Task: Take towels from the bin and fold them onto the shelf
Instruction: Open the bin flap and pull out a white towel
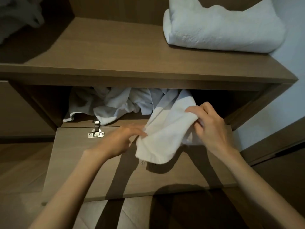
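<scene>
A white towel (166, 129) hangs out of the open compartment (214, 103) below the wooden shelf (115, 52), over the folded-down door (132, 176). My right hand (208, 124) pinches its upper right edge. At the towel's lower left edge my left hand (122, 139) reaches in with blurred fingers; whether it grips the cloth is unclear. Several crumpled white towels (115, 103) lie heaped inside the compartment. One folded white towel (221, 27) rests on the shelf at the right.
A metal hinge (96, 130) sits on the door's inner edge at the left. White cloth (18, 17) hangs in the dark section at the upper left. A pale wall (290, 66) borders the cabinet on the right. Wooden floor lies below.
</scene>
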Motion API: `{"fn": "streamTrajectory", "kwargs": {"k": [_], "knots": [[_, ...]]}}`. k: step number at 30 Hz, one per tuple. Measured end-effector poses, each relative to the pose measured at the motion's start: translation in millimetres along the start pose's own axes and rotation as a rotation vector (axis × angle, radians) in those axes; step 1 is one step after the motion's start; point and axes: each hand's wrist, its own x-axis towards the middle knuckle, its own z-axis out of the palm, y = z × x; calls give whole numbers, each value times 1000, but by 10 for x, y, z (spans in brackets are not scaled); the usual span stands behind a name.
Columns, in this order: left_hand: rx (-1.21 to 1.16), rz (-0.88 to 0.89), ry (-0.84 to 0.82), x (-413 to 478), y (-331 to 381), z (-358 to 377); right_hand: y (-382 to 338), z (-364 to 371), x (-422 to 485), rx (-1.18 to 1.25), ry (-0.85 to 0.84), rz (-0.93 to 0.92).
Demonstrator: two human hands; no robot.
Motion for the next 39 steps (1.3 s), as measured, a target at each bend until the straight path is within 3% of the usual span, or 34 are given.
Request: {"fn": "streamTrajectory", "kwargs": {"k": [2, 3, 6, 7, 8, 10, 12, 14, 21, 25, 29, 34, 37, 39], "knots": [[104, -118, -40, 31, -39, -81, 24, -133, -24, 21, -61, -51], [131, -137, 2, 69, -30, -113, 39, -162, -42, 4, -170, -37], [203, -131, 70, 278, 27, -78, 141, -120, -103, -141, -815, 132], [229, -130, 46, 362, 40, -31, 186, -81, -110, -128, -986, 196], [253, -126, 23, 443, 44, 23, 230, -17, -109, -64, -1043, 241], [299, -118, 3, 603, 23, 119, 278, 145, -71, 121, -812, 362], [372, -104, -1, 745, 0, 201, 350, 380, 22, 154, -519, 545], [455, -86, -4, 888, 3, 288, 443, 614, 146, 106, -436, 733], [686, -36, -5, 1452, -38, 555, 755, 1231, 357, -10, -526, 976], [685, -102, -65, 1628, -170, 704, 760, 1161, 347, -91, -525, 801], [531, -158, -64, 1761, -346, 805, 642, 581, 132, -122, -407, 602], [360, -209, -13, 1922, -231, 882, 538, -24, -371, -324, -281, 539], [358, -248, -11, 1945, -134, 924, 586, 39, -559, -471, -563, 576], [450, -229, 5, 1903, -60, 953, 674, 129, -557, -370, -689, 724]]}}
